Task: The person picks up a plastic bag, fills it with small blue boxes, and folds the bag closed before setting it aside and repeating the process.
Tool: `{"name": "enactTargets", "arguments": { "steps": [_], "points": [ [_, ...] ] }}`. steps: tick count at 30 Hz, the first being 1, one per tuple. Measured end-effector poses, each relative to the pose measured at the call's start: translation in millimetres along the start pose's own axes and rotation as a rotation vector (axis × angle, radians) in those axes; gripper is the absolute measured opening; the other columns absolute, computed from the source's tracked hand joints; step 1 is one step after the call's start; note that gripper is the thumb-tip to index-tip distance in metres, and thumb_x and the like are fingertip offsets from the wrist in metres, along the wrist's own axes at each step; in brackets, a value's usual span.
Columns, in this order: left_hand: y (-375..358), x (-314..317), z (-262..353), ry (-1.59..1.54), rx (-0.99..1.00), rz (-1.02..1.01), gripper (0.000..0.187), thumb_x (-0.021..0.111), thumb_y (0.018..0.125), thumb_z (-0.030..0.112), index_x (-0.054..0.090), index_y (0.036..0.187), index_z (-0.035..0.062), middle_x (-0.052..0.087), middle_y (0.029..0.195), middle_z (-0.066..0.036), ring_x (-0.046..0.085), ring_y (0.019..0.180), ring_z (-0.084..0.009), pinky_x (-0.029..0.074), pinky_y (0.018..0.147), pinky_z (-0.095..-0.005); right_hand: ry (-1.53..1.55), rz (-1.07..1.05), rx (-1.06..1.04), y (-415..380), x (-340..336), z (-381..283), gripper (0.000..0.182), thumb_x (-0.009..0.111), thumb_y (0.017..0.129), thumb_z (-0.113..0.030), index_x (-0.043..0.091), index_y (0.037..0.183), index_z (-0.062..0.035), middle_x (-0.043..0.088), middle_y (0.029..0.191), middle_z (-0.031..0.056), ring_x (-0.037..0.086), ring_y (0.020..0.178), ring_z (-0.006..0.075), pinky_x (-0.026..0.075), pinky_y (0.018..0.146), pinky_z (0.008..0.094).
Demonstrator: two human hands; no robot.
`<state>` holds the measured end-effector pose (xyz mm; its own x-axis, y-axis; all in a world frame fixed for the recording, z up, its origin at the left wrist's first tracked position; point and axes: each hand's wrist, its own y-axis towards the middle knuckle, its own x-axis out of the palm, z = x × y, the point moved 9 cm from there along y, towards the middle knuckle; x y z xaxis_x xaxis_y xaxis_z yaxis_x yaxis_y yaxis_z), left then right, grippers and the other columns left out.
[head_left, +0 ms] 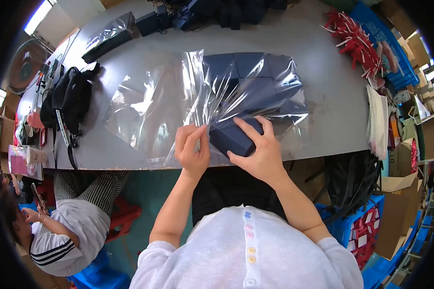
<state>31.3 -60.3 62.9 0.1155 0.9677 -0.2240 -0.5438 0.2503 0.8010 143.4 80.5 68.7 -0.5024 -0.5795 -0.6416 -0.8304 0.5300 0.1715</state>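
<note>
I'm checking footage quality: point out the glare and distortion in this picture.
Head view: hard white glare streaks the clear plastic, including where it covers the dark boxes; head view: wide-angle distortion bends the outline of the table, and the picture's corners fall to black.

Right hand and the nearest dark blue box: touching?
Touching. The head view shows it: the right hand spans the dark blue box, its fingers over the top and its thumb against the near edge, no gap visible.
</note>
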Motion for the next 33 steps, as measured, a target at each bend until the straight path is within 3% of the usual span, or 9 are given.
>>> {"name": "enactTargets", "arguments": {
  "steps": [4,6,8,9,10,13,19,25,33],
  "points": [
    [-11,13,19,-0.009,0.174,-0.008,0.026,0.071,0.069,-0.012,0.068,0.091,0.0006,0.060,0.082,-0.010,0.060,0.076,-0.0280,0.050,0.068,-0.0379,-0.235,0.106,0.067,-6,-8,-5,0.071,0.083,0.061,-0.028,0.061,0.129,-0.0207,0.046,0.129,0.0205,0.060,0.106,0.0394,0.053,0.085,0.0449],
    [-15,18,25,-0.002,0.171,-0.035,0.026,0.071,0.069,-0.008,0.068,0.093,0.0011,0.061,0.083,-0.010,0.061,0.079,-0.0305,0.049,0.078,-0.0416,-0.302,0.163,0.079,-8,-11,-2,0.071,0.083,0.061,-0.028,0.061,0.129,-0.0203,0.046,0.130,0.0201,0.061,0.105,0.0388,0.053,0.085,0.0441],
    [-18,26,1,0.248,-0.202,-0.109,0.017,0.068,0.072,-0.003,0.067,0.088,0.0026,0.061,0.083,-0.010,0.059,0.077,-0.0309,0.044,0.083,-0.0429,-0.292,0.168,0.107,-7,-13,2,0.070,0.082,0.062,-0.027,0.061,0.129,-0.0196,0.045,0.131,0.0196,0.060,0.105,0.0383,0.053,0.085,0.0436],
    [-30,36,-9,0.253,-0.177,-0.301,0.006,0.067,0.075,0.002,0.061,0.075,0.0045,0.058,0.075,-0.009,0.057,0.072,-0.0305,0.041,0.081,-0.0422,-0.269,0.194,0.101,-7,-15,2,0.070,0.082,0.063,-0.027,0.061,0.129,-0.0195,0.043,0.133,0.0194,0.060,0.106,0.0383,0.053,0.085,0.0440],
    [-36,34,-8,0.256,-0.181,-0.302,0.006,0.067,0.075,0.002,0.061,0.075,0.0045,0.058,0.075,-0.009,0.057,0.072,-0.0305,0.041,0.081,-0.0422,-0.245,0.219,0.095,-7,-16,2,0.070,0.082,0.063,-0.027,0.061,0.129,-0.0193,0.042,0.135,0.0192,0.059,0.108,0.0384,0.053,0.086,0.0443],
    [-48,44,7,0.183,-0.208,-0.447,0.021,0.067,0.076,0.005,0.050,0.063,0.0055,0.052,0.064,-0.009,0.055,0.068,-0.0283,0.041,0.075,-0.0412,-0.287,0.267,0.044,-9,-14,-1,0.071,0.083,0.063,-0.024,0.060,0.130,-0.0190,0.038,0.138,0.0201,0.052,0.117,0.0403,0.050,0.092,0.0447],
    [-47,44,7,0.169,-0.219,-0.466,0.019,0.066,0.075,0.004,0.051,0.065,0.0054,0.052,0.064,-0.008,0.055,0.066,-0.0277,0.040,0.073,-0.0406,-0.250,0.346,-0.039,-10,-9,5,0.067,0.083,0.064,-0.026,0.064,0.127,-0.0201,0.034,0.144,0.0235,0.044,0.124,0.0418,0.044,0.098,0.0475],
    [-42,40,-1,0.166,-0.242,-0.470,0.017,0.066,0.077,0.002,0.051,0.070,0.0044,0.052,0.066,-0.008,0.054,0.065,-0.0284,0.038,0.071,-0.0379,-0.006,0.393,-0.190,-14,0,29,0.065,0.084,0.061,-0.024,0.067,0.123,-0.0147,0.041,0.139,0.0227,0.046,0.118,0.0392,0.041,0.100,0.0483],
    [-33,45,3,0.166,-0.291,-0.462,0.012,0.068,0.078,0.002,0.057,0.078,0.0056,0.055,0.069,-0.006,0.056,0.067,-0.0261,0.040,0.071,-0.0379,-0.252,0.383,-0.117,-8,10,11,0.064,0.083,0.064,-0.021,0.064,0.125,-0.0165,0.038,0.138,0.0214,0.040,0.118,0.0438,0.039,0.100,0.0516]
  ]
}}
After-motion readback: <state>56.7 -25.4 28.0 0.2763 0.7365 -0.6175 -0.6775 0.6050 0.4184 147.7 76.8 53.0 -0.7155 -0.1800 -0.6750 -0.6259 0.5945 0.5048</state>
